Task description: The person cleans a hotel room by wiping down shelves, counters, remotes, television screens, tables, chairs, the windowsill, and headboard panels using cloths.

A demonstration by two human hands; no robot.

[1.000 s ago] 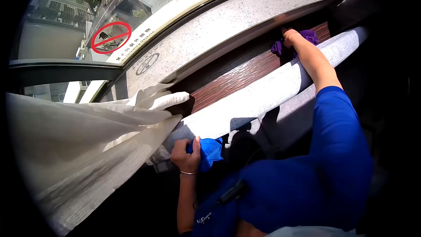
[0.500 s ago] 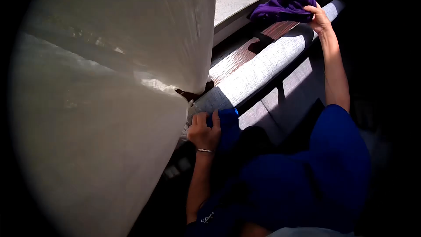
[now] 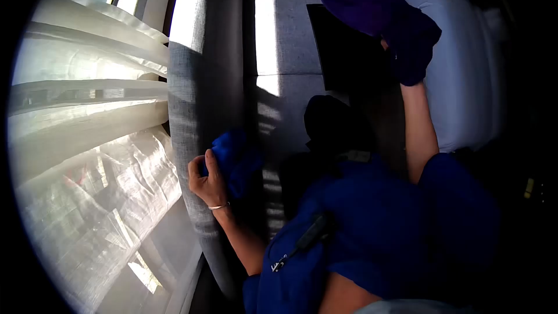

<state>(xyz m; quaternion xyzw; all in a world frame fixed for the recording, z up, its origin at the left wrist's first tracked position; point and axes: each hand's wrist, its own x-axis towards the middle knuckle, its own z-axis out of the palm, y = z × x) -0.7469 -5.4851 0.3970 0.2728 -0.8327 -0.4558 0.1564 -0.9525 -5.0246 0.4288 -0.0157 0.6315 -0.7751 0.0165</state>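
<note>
My left hand (image 3: 206,181) is closed on a bright blue cloth (image 3: 237,166), resting by the top of the grey fabric sofa back (image 3: 185,93). A thin bracelet circles that wrist. Out to the far right, my right hand (image 3: 385,45) is mostly covered by a dark purple cloth (image 3: 363,9) that it holds. Part of this cloth drapes down over the wrist, and only a bit of finger shows. Beneath the purple cloth is a dark, flat-edged surface (image 3: 343,61), too dark to make out.
Sheer white curtains (image 3: 87,93) hang along the window on the left, close to the sofa back. Sunlit patches lie on the grey sofa seat (image 3: 296,40). White bedding (image 3: 465,75) lies at the right. A dark rounded shape (image 3: 337,119) is in front of my body.
My view has turned right. The purple cloth has moved from over the window ledge and sofa back to the right, above the seat side. My left hand still holds the blue cloth.
</note>
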